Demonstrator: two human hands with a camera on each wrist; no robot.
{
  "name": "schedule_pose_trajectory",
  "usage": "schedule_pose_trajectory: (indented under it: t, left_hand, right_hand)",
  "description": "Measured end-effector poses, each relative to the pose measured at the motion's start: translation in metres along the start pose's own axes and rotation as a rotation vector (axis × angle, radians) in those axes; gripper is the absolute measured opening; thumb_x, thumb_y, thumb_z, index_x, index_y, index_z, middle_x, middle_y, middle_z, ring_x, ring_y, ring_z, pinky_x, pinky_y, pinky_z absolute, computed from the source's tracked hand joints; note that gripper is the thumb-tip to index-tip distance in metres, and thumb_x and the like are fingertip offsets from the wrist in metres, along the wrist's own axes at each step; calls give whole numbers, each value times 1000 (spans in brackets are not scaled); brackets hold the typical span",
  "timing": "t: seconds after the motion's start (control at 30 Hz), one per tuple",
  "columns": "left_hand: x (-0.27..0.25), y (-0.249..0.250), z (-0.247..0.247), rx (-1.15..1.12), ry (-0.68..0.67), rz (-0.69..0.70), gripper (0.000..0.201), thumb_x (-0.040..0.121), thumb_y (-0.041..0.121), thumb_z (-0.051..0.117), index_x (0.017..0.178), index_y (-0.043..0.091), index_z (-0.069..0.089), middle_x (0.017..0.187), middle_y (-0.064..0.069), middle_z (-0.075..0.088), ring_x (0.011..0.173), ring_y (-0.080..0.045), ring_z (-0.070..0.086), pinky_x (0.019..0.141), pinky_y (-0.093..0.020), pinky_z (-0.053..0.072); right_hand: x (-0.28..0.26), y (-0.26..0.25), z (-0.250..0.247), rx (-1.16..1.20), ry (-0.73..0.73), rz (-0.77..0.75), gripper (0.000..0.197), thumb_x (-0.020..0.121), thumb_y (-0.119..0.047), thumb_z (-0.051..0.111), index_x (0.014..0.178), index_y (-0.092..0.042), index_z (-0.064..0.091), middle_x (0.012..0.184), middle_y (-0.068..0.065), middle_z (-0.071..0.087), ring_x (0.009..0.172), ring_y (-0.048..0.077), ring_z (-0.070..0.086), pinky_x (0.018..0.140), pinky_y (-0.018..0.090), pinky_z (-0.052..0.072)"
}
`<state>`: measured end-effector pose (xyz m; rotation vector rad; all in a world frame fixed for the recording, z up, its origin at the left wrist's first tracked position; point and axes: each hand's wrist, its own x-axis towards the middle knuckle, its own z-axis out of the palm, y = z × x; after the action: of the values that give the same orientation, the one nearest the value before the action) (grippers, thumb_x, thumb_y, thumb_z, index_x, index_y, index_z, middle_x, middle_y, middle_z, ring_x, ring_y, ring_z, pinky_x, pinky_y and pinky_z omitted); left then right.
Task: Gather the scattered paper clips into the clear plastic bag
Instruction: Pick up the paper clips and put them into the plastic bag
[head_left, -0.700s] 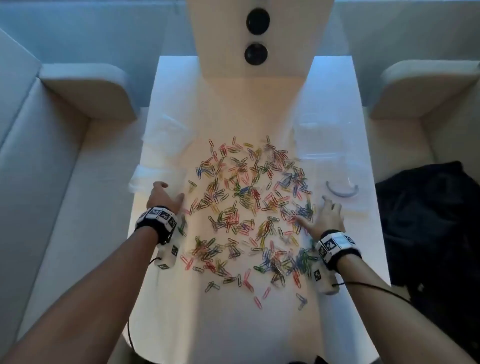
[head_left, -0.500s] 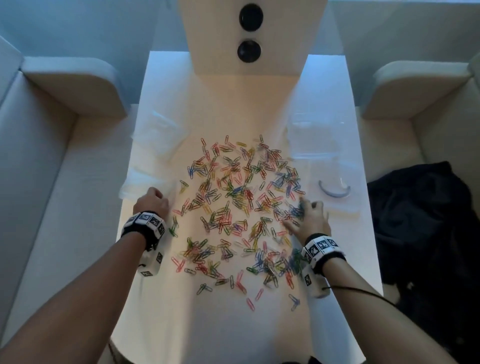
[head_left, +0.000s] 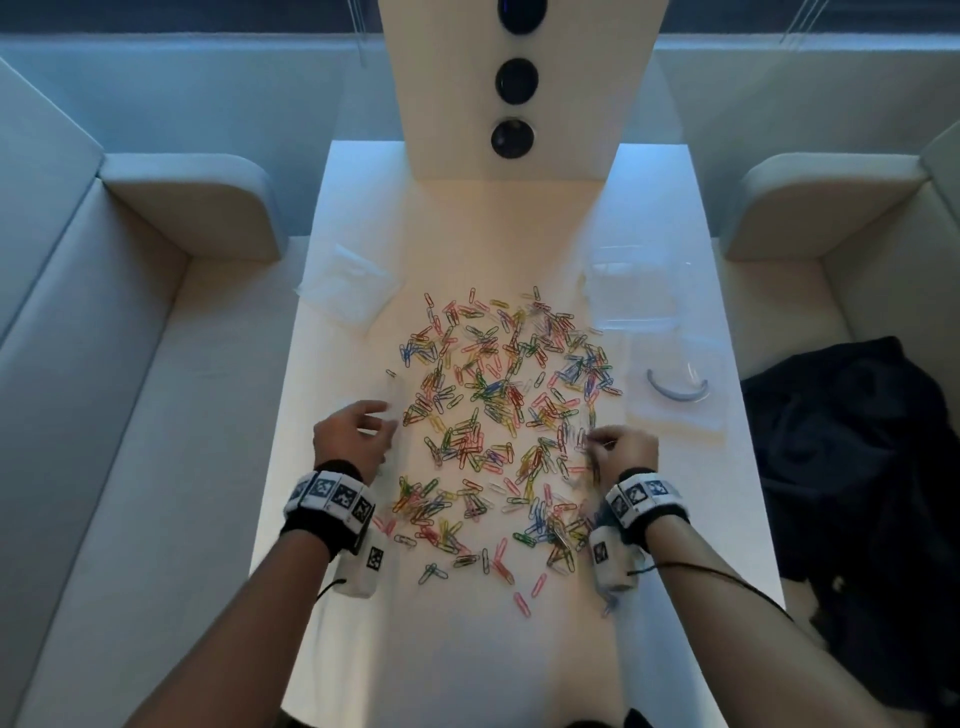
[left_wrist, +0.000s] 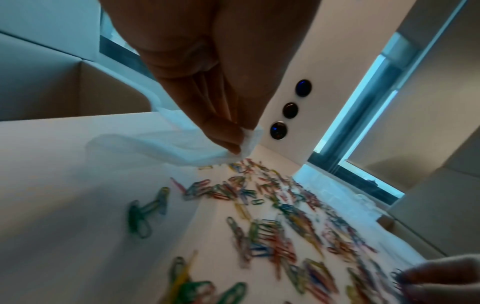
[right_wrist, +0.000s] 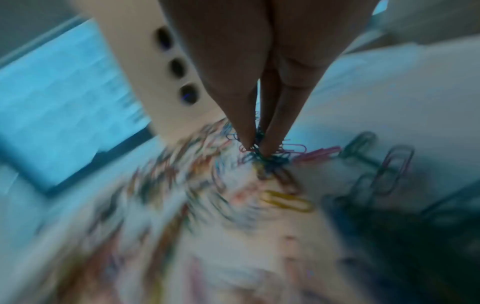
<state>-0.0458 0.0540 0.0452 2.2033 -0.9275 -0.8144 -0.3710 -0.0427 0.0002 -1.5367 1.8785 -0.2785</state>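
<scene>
Left hand (left_wrist: 207, 98) pinching clear plastic bag (left_wrist: 166, 144) at table (head_left: 467, 665) left edge, right hand (right_wrist: 262, 86) fingertips clamped on paper clips (right_wrist: 262, 158), pile between.

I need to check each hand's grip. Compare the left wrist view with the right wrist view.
Only the left wrist view shows the left hand pinching the clear bag. Only the right wrist view shows the right hand's fingertips pinching a bunch of clips. Both show the clip-strewn table and the post with three dark buttons.
</scene>
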Motion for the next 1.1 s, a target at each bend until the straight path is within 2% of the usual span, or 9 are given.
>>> schedule_pose_trajectory:
  t: [0.13, 0.27, 0.43, 0.53, 0.67, 0.83, 0.9, 1.03, 1.1]
  left_hand:
    - [-21, 12, 14, -40, -64, 42, 23, 85, 15, 70, 107, 14, 71, 76, 0, 71, 52, -7, 66, 51, -21, 57]
    - [-37, 25, 28, -32, -113, 59, 22, 85, 11, 67, 107, 13, 72, 78, 1, 70, 50, 0, 63, 46, -9, 49]
    - [-53, 47, 46, -4, -193, 103, 21, 86, 10, 64, 106, 10, 69, 80, -2, 71, 51, -6, 64, 52, -15, 54]
    - [-58, 56, 58, 49, -230, 123, 26, 86, 14, 62, 111, 11, 70, 75, -1, 73, 53, -12, 68, 67, -31, 61]
    - [-64, 66, 67, 62, -239, 137, 24, 86, 13, 65, 109, 14, 70, 77, 1, 72, 54, -13, 68, 67, -32, 61]
    - [-61, 66, 74, 27, -255, 170, 25, 85, 6, 63, 109, 9, 71, 82, -6, 74, 63, -17, 70, 70, -33, 61]
    - [-61, 69, 76, 35, -264, 202, 25, 85, 6, 63, 109, 9, 72, 85, -7, 74, 68, -17, 71, 74, -35, 61]
    - [-61, 73, 75, 31, -255, 233, 26, 86, 6, 62, 110, 8, 71, 93, -8, 75, 76, -18, 70, 80, -36, 59]
    - [-61, 75, 72, 46, -259, 259, 25, 86, 6, 62, 109, 8, 72, 97, -8, 74, 79, -19, 70, 82, -35, 59]
  right_hand:
    - [-9, 0, -17, 597, -110, 312, 17, 75, -10, 80, 91, -14, 78, 92, 10, 76, 86, 20, 73, 88, 34, 57]
    - [-39, -37, -35, 1230, -250, 297, 27, 84, 9, 63, 111, 11, 62, 101, 23, 69, 92, 28, 69, 79, 28, 59]
    - [-70, -80, -28, 1536, -416, 338, 22, 88, 8, 57, 109, 5, 63, 98, 19, 69, 95, 26, 66, 74, 27, 61]
    - [-81, -97, -11, 1599, -443, 348, 18, 87, 9, 59, 103, 5, 64, 98, 20, 68, 93, 26, 66, 75, 29, 61]
    - [-84, -97, 8, 1397, -331, 270, 15, 85, 11, 62, 98, 5, 64, 93, 20, 68, 86, 27, 69, 79, 30, 60]
    - [-74, -83, 18, 711, -188, 131, 13, 83, 3, 66, 81, -10, 69, 82, 14, 74, 77, 28, 74, 77, 46, 61]
    - [-74, -83, 17, 592, -160, 57, 13, 80, 1, 69, 81, -12, 70, 80, 9, 74, 73, 22, 74, 73, 42, 62]
    - [-77, -91, 9, 253, -70, -216, 7, 72, -7, 79, 77, -12, 77, 73, 1, 73, 68, 12, 69, 67, 20, 57]
    - [-76, -93, 8, 162, -90, -273, 6, 74, -9, 78, 80, -10, 78, 74, 4, 73, 67, 15, 69, 69, 24, 58]
